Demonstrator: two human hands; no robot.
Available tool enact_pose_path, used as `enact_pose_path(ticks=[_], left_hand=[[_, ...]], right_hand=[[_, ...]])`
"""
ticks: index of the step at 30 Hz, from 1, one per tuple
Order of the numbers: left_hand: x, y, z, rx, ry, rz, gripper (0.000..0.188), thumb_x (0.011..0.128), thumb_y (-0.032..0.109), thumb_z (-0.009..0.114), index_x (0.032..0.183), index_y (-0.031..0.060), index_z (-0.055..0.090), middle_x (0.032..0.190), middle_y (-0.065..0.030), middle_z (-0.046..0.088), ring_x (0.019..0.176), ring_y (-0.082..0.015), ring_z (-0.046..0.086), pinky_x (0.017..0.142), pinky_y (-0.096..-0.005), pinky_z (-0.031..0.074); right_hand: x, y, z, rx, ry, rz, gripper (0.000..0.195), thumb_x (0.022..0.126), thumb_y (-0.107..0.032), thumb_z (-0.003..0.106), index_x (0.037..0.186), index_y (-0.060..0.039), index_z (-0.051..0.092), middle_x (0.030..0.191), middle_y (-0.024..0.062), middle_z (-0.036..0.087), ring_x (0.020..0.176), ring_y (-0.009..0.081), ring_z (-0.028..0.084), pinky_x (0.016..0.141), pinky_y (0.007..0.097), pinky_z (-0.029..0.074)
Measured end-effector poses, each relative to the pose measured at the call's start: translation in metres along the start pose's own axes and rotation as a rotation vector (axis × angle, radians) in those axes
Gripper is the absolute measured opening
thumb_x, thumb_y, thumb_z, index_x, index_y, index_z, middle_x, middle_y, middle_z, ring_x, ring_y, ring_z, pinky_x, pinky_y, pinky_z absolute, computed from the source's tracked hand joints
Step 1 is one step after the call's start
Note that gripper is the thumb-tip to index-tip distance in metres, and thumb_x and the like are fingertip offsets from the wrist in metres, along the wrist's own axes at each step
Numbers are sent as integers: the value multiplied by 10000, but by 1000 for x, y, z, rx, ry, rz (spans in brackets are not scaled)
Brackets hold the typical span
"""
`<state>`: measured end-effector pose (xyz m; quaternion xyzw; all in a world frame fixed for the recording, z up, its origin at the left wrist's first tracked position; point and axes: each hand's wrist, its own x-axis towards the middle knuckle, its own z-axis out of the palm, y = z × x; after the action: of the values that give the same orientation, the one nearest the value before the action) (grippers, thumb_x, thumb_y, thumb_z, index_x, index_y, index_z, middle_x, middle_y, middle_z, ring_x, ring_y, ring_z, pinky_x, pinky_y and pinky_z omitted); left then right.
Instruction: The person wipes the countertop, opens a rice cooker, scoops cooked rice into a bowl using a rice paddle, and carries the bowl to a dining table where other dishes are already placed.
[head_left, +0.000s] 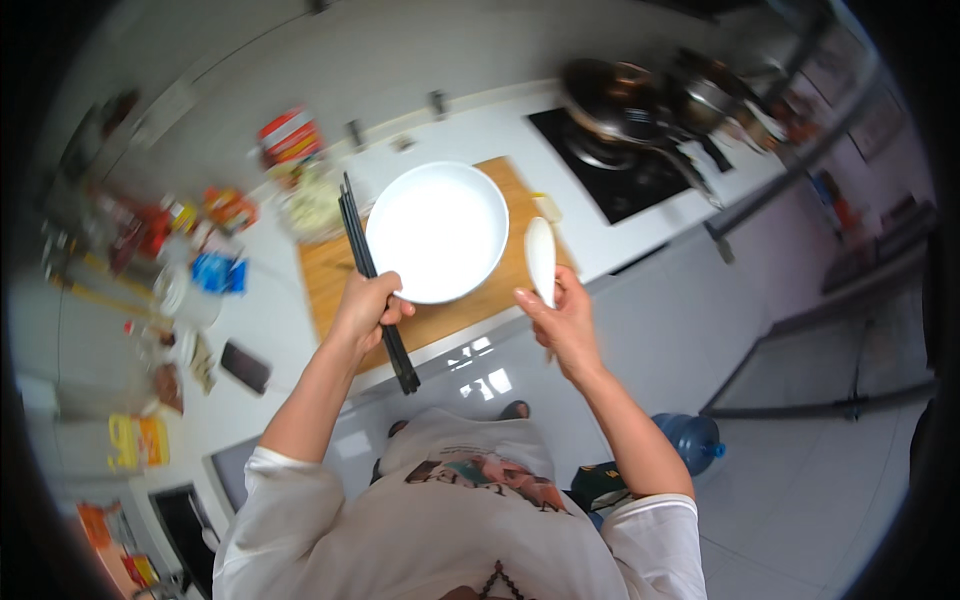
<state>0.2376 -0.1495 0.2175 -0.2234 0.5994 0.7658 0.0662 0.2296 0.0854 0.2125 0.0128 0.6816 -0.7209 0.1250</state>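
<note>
My left hand (365, 309) grips a bundle of black chopsticks (357, 232) and also the near rim of a white round bowl (439, 231). The inside of the bowl is bright white, and I see no food in it. Below the bowl lies a wooden cutting board (480, 300); whether the bowl touches it I cannot tell. To the right, my right hand (568, 319) holds a white spoon (540, 259) by its lower end, bowl end up, apart from the white bowl. Its handle is partly hidden by my fingers.
A lidded pan (611, 105) sits on the black cooktop (600, 172) at the right. Behind the board are a container of pale shredded food (315, 206) and a red package (291, 139). A phone (245, 367) lies left. A blue water jug (686, 444) is on the floor.
</note>
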Motion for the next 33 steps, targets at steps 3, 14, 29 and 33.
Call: enact_pose_path(ticks=[3, 14, 29, 33], left_hand=[[13, -8, 106, 16, -86, -111, 224, 715, 0, 461, 889, -140, 483, 555, -141, 522, 379, -131, 477, 294, -219, 270], [65, -40, 432, 78, -659, -172, 626, 713, 34, 482, 1241, -54, 157, 851, -195, 525, 509, -184, 577, 344, -209, 334], [203, -84, 782, -168, -759, -541, 101, 698, 30, 536, 639, -20, 470, 551, -75, 458, 431, -98, 429, 343, -203, 276], [248, -93, 858, -189, -672, -483, 110, 716, 27, 536, 660, -15, 450, 558, -71, 457, 444, -102, 433, 352, -203, 272]], right_hand=[[12, -14, -78, 3, 77, -181, 496, 744, -199, 678, 1076, 39, 397, 873, 88, 523, 755, 101, 493, 618, 235, 426], [17, -34, -348, 359, 611, -162, 332, 780, -193, 516, 1036, -18, 397, 735, 41, 472, 470, 56, 373, 367, 181, 268], [105, -91, -680, 492, 716, -185, 188, 858, -51, 437, 1013, 28, 507, 858, 77, 534, 732, 83, 490, 514, 194, 405], [140, -79, -781, 492, 722, -169, 184, 858, -41, 453, 1002, 57, 512, 956, 87, 534, 783, 109, 498, 621, 237, 439]])
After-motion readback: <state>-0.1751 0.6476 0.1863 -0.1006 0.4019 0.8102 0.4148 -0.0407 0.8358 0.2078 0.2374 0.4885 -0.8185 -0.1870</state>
